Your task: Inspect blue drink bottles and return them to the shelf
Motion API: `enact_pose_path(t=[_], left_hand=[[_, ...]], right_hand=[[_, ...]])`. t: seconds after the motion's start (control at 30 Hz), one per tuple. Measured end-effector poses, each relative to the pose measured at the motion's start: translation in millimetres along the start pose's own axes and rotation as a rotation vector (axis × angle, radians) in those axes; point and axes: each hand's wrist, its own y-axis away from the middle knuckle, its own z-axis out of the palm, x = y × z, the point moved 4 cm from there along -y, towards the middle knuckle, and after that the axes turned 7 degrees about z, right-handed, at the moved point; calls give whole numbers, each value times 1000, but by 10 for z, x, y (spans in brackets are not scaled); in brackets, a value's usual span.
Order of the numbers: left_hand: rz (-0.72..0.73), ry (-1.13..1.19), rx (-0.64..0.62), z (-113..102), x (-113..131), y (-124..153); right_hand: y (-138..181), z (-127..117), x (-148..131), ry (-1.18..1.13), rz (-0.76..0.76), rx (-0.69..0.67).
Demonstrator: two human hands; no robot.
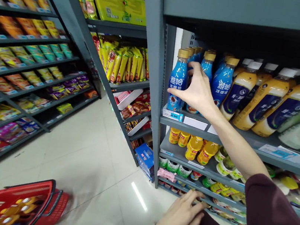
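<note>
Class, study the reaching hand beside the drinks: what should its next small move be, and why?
Probably, the right hand should close more firmly around the blue plastic bottle with the gold cap. Its thumb crosses the bottle's front, its fingers curl beside it, and the bottle stands on the grey shelf; how firm any contact is cannot be told.

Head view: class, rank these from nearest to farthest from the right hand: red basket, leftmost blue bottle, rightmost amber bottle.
1. Leftmost blue bottle: at the right hand, left side.
2. Rightmost amber bottle: off to the hand's right.
3. Red basket: lower left of the picture.
</note>
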Motion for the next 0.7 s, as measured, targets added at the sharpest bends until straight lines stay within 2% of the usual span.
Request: enact_pose_path(t=[0.27, 0.4, 0.6, 0.7], left_hand=[[-15, -19, -40, 94, 32, -64], [-15, -17, -22, 180, 8, -81], [31, -116, 24, 410, -124, -86], [57, -214, 58, 587, -240, -79]], right_hand=[[46, -11, -55, -24, -10, 29], [71, -13, -84, 3, 10, 30], [137, -17, -110, 56, 17, 63], [324, -131, -244, 81, 34, 98]])
